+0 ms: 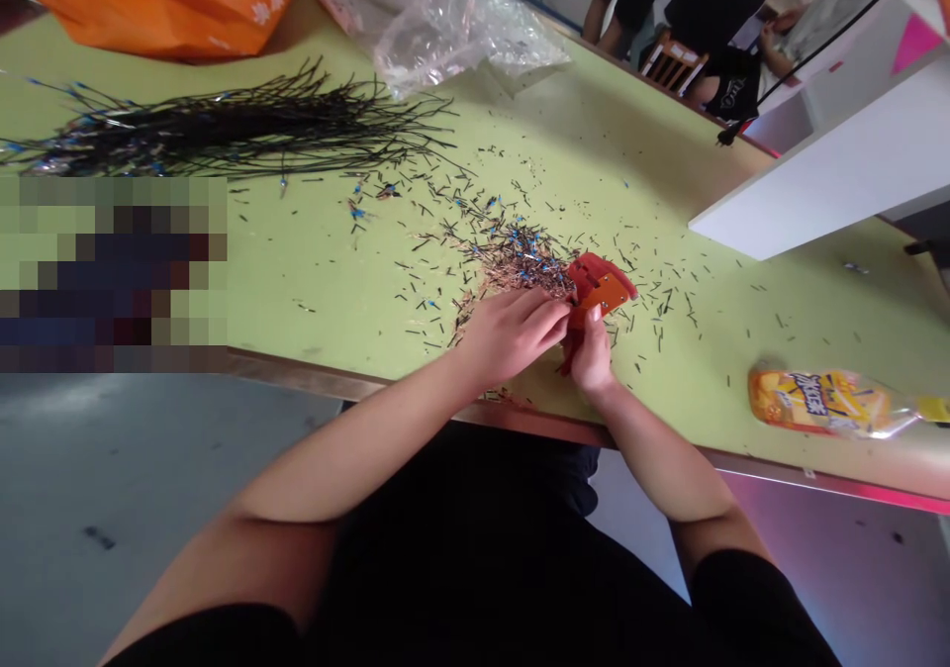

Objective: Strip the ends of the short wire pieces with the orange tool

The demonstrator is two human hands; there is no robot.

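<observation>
My right hand is wrapped round a red and orange wire stripper, its thumb lying along the orange body. Close against the tool's left side is my left hand; the fingers are curled together, and whatever they pinch is too small to make out. Just beyond my fingers is a heap of short wire offcuts, black, copper-coloured and blue. Farther back on the left, a long bundle of black wires lies across the green table.
An orange bag and clear plastic bags are at the back. A drink bottle lies on its side at the right, below a white panel. Loose offcuts are scattered around. People are in the background; the left edge is blurred out.
</observation>
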